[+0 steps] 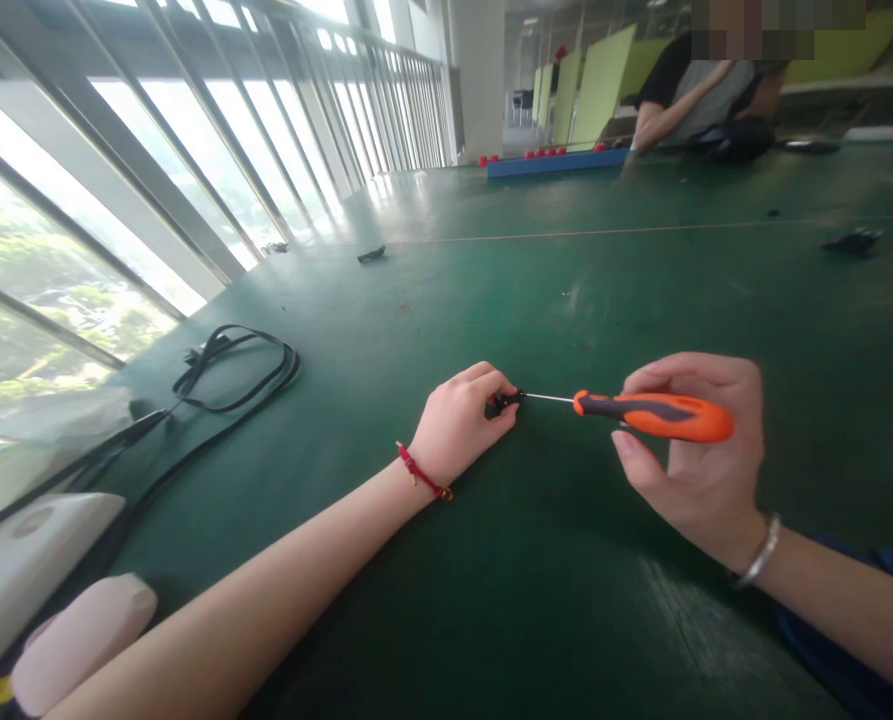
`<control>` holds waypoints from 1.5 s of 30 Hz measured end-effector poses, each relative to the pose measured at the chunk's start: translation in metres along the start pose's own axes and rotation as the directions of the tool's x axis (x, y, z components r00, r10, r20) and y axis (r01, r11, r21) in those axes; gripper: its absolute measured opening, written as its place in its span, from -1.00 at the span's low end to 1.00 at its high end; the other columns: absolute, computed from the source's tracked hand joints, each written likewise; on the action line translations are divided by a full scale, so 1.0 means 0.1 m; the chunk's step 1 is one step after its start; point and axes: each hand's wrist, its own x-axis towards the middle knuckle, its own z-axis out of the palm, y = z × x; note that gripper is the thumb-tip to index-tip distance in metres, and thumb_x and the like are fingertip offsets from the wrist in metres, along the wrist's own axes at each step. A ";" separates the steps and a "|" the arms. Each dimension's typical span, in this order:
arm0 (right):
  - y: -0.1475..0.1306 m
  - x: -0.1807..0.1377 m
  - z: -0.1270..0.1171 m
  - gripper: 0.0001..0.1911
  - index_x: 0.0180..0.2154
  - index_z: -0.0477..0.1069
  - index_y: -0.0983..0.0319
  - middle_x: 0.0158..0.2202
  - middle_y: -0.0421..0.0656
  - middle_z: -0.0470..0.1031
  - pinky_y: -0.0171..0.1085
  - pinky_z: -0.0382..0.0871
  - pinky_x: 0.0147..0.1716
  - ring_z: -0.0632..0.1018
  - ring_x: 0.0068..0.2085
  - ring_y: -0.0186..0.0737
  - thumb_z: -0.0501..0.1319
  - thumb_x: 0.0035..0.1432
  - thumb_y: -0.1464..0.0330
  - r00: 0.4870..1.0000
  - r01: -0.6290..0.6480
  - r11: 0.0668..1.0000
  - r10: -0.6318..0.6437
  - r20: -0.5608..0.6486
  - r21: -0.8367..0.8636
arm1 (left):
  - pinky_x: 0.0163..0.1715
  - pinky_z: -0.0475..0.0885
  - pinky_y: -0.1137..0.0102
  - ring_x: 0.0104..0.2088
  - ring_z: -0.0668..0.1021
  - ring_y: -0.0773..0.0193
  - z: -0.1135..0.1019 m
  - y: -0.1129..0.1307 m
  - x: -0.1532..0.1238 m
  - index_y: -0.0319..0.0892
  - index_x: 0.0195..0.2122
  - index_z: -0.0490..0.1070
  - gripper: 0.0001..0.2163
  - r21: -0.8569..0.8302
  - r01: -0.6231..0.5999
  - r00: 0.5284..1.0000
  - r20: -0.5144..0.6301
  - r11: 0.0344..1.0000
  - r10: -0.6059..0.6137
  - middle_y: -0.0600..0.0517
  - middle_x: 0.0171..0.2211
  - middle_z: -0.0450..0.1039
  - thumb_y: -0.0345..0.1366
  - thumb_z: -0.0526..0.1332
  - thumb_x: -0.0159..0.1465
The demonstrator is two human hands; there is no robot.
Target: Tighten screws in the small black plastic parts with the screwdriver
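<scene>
My left hand (461,415), with a red cord bracelet on its wrist, pinches a small black part (507,401) between thumb and fingers just above the green table. The fingers hide much of the part, so its kind cannot be made out. On the right, my right hand (705,450) has its fingers loosely curled about the orange and dark grey handle of a screwdriver (656,412), the thumb slightly off the handle. The screwdriver lies nearly level, its thin shaft pointing left, and the tip meets the black part.
A black cable (243,370) lies coiled on the green table (491,310) at left. Near me sit a white box-like object (41,540) and a pale pink object (86,640). Small black pieces (372,255) lie farther off. Beyond are a blue bar (555,163) and a seated person (705,90).
</scene>
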 end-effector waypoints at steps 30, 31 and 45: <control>0.00 -0.01 0.00 -0.80 -0.28 0.35 0.10 -0.51 -0.29 0.33 -0.32 0.37 -0.57 0.41 -0.54 -0.37 0.25 0.04 0.47 0.991 -0.102 0.994 0.105 0.080 -0.034 | -0.36 0.45 0.44 -0.38 0.53 0.33 0.00 -0.02 -0.01 -0.17 -0.35 0.52 -0.91 -0.016 -0.001 1.000 -0.013 1.000 0.001 0.03 -0.31 0.51 -0.38 0.22 0.15; 0.01 -0.01 0.00 -0.78 -0.27 0.36 0.10 -0.44 -0.27 0.37 -0.30 0.40 -0.51 0.43 -0.50 -0.36 0.26 0.02 0.48 0.994 -0.088 0.995 0.090 0.055 -0.041 | -0.36 0.45 0.44 -0.38 0.53 0.32 0.00 -0.02 -0.01 -0.17 -0.34 0.52 -0.90 -0.019 -0.006 1.000 -0.014 1.000 0.006 0.03 -0.31 0.51 -0.39 0.22 0.15; 0.02 -0.01 0.03 -0.71 -0.22 0.32 0.11 -0.53 -0.31 0.33 -0.31 0.33 -0.61 0.40 -0.58 -0.35 0.28 -0.01 0.46 0.987 -0.148 0.989 0.146 0.074 0.021 | -0.33 0.45 0.43 -0.37 0.53 0.32 0.01 -0.02 0.01 -0.18 -0.34 0.52 -0.88 -0.003 -0.021 1.000 -0.017 1.000 0.021 0.02 -0.31 0.52 -0.42 0.20 0.12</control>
